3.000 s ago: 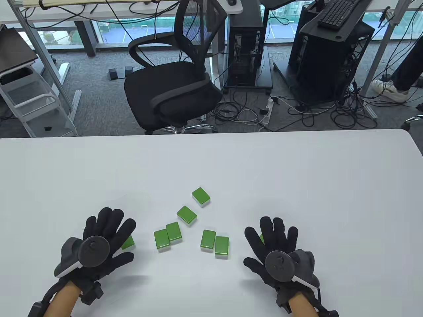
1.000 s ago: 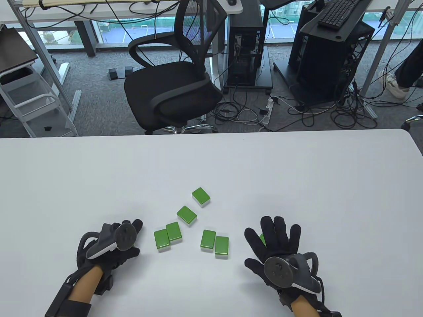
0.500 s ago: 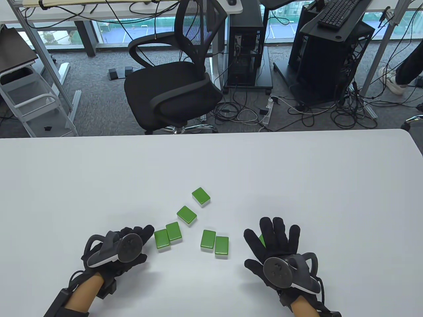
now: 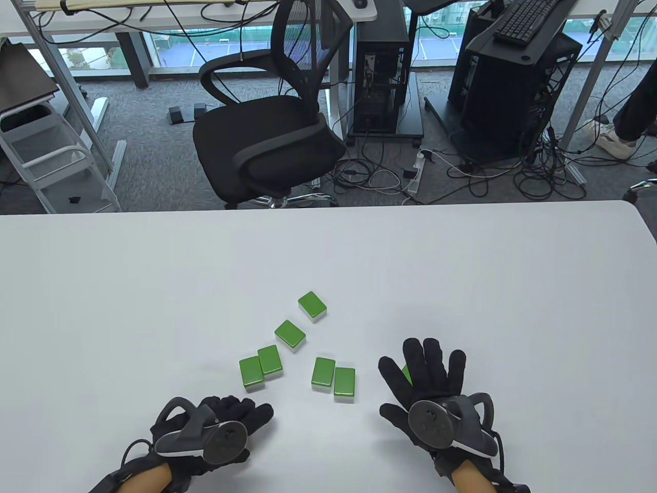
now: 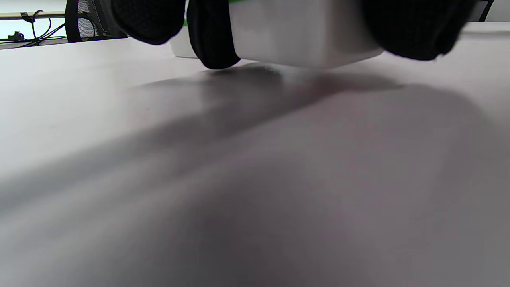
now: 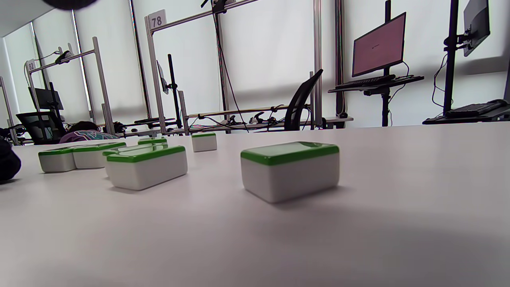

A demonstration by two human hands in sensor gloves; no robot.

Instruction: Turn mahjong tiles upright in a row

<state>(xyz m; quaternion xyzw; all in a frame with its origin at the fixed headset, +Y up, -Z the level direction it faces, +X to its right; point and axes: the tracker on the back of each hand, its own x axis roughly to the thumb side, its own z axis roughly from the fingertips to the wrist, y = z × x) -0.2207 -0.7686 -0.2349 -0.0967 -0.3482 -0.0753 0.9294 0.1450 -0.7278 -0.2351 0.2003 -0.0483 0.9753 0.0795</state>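
Note:
Several green-backed mahjong tiles lie flat, green side up, on the white table (image 4: pixel 462 287): one at the far end (image 4: pixel 312 306), one nearer (image 4: pixel 290 336), a touching pair (image 4: pixel 261 365) and another pair (image 4: pixel 333 378). My left hand (image 4: pixel 241 416) sits near the front edge, below the left pair. In the left wrist view its fingers (image 5: pixel 213 36) grip a white-bodied tile (image 5: pixel 303 36) just above the table; this tile is hidden in the table view. My right hand (image 4: pixel 428 370) lies spread and flat over one tile (image 4: pixel 407 374), which shows lying flat in the right wrist view (image 6: pixel 290 171).
A black office chair (image 4: pixel 267 138) stands beyond the table's far edge, with computer towers, cables and desks behind it. The table's right corner is rounded (image 4: pixel 636 210).
My left hand closed on the tile at the far left, turned on its side, and carried it right and toward the front edge. The right hand and the other tiles stayed put.

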